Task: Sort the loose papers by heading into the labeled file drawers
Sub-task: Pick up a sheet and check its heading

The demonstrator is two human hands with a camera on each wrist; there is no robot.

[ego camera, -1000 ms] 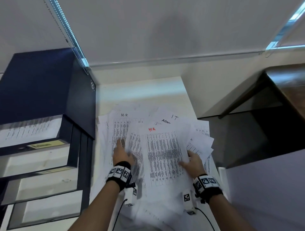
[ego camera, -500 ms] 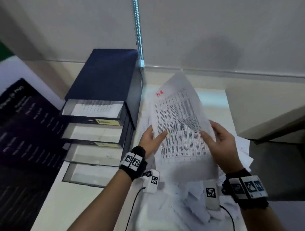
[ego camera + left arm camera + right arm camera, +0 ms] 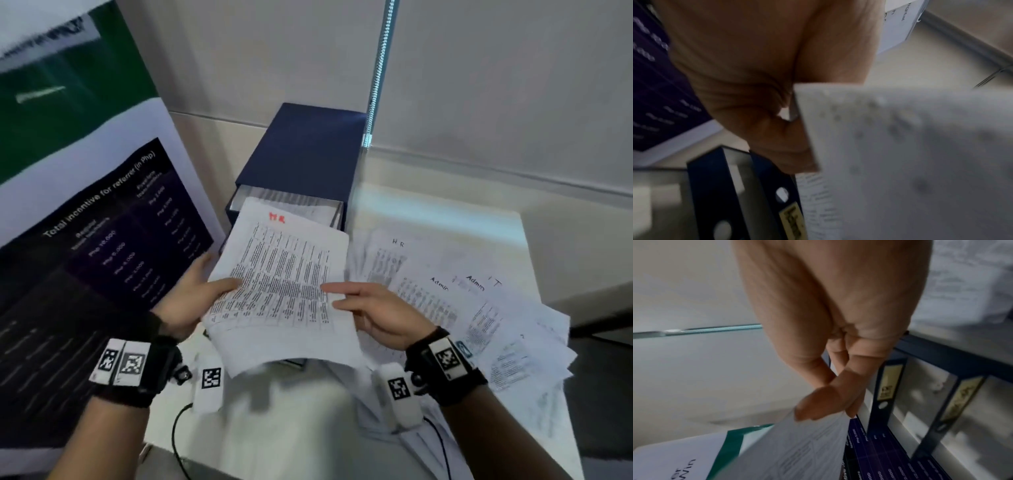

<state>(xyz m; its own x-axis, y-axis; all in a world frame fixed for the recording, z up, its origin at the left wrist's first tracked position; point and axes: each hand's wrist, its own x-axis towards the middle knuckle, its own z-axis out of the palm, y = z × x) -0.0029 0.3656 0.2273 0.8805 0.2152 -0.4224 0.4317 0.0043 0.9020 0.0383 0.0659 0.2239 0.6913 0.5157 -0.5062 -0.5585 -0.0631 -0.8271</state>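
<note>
Red-headed printed sheet [image 3: 281, 287] held above blue file drawers [image 3: 301, 161].

Plain pale wall [image 3: 513, 68], leaning poster [image 3: 85, 222]

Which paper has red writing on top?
The held sheet, gripped by both hands, left and right. Its heading is red; the papers on the table have dark headings.

Right hand [image 3: 830, 331] pinching printed sheet [image 3: 789, 449] beside labeled drawers [image 3: 920, 402]
</note>
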